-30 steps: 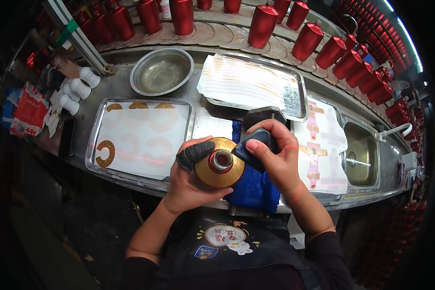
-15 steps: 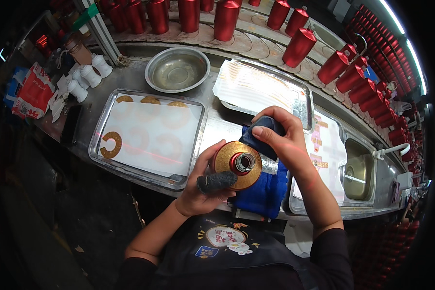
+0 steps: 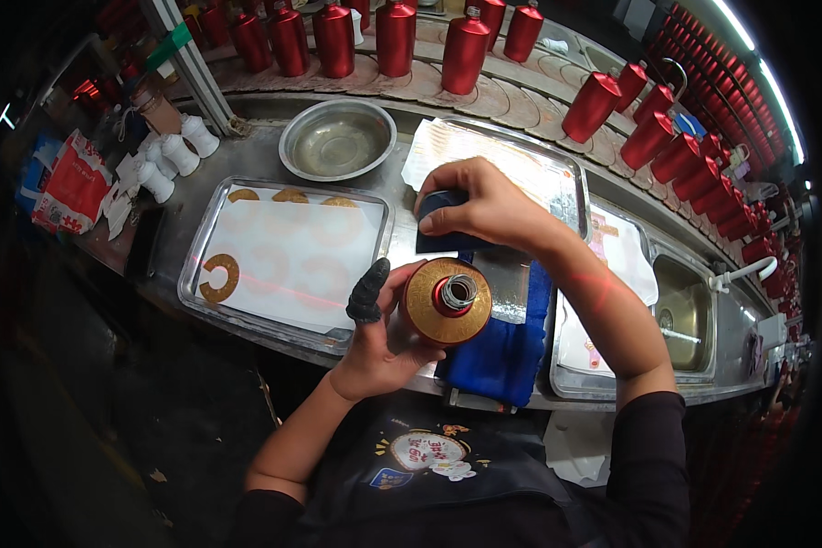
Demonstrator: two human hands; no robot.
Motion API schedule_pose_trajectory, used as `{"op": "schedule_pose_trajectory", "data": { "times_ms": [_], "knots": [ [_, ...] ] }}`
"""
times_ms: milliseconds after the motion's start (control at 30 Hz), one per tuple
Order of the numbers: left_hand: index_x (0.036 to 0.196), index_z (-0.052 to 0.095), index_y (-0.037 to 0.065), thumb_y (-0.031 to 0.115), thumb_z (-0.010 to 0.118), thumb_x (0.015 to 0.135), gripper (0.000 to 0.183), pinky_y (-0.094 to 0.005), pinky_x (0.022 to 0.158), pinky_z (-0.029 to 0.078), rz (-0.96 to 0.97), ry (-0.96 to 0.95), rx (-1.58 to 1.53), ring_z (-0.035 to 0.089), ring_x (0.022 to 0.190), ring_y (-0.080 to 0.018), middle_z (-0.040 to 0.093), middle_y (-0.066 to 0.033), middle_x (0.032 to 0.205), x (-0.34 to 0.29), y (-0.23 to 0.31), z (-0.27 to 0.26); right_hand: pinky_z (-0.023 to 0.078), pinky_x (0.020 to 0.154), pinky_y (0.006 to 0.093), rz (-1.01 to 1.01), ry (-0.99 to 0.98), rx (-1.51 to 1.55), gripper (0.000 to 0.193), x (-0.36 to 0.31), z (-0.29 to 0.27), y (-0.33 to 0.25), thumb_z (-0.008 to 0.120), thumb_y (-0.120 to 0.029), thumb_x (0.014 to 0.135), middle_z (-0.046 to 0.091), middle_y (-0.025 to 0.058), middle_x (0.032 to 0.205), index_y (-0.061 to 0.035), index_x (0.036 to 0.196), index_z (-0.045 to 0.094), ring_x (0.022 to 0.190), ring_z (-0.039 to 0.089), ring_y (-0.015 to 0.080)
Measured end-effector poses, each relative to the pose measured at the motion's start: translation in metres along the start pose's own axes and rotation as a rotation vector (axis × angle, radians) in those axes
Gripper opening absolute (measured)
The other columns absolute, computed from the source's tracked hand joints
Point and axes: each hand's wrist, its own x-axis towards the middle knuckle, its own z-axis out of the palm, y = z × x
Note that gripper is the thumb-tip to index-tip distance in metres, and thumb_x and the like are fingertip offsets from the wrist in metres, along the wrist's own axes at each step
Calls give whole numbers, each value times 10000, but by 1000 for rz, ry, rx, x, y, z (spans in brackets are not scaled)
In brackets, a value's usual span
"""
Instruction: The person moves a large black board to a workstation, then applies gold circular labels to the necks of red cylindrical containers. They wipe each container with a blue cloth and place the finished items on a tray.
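My left hand [image 3: 381, 340] is closed around a red bottle [image 3: 458, 290], whose threaded glass mouth tilts up toward me. A gold ring-shaped label [image 3: 422, 301] covers the bottle's shoulder. The left thumb, in a black finger cover, sticks up off the label. Beyond the bottle, my right hand [image 3: 489, 208] grips a dark blue flat pad [image 3: 437, 239] from above, apart from the bottle. Under it and to the right lies a blue cloth [image 3: 498, 365] over the counter's front edge. To the left, a tray [image 3: 188, 290] holds white backing paper with gold C-shaped labels [image 3: 219, 278].
A metal basin [image 3: 338, 142] stands behind the left tray. Another tray with a white sheet [image 3: 429, 151] lies beyond my right hand. Red bottles [image 3: 466, 57] line a conveyor at the back. A sink [image 3: 680, 301] with a white faucet [image 3: 744, 272] is at right.
My right hand has moved left and farther away with the pad. My left thumb has lifted off the gold label. The bottles on the conveyor have shifted right.
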Motion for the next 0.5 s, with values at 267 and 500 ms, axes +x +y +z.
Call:
{"op": "schedule_pose_trajectory", "data": {
  "times_ms": [267, 500],
  "knots": [
    [1489, 349, 66, 87, 848, 764, 880, -464, 1116, 385, -15, -29, 77, 437, 1364, -366, 337, -228, 1516, 1, 3, -3, 490, 772, 238, -102, 338, -44, 222, -29, 5, 21, 799, -122, 796, 673, 22, 871, -14, 957, 692, 814, 610, 85],
    [1450, 428, 111, 31, 793, 799, 751, -454, 1138, 380, 6, -6, 38, 399, 1405, -404, 266, -242, 1556, -5, -2, 8, 451, 654, 358, -596, 685, -407, 278, -135, 73, 13, 776, 7, 632, 627, 69, 804, -82, 893, 740, 759, 587, 258]
  ]
}}
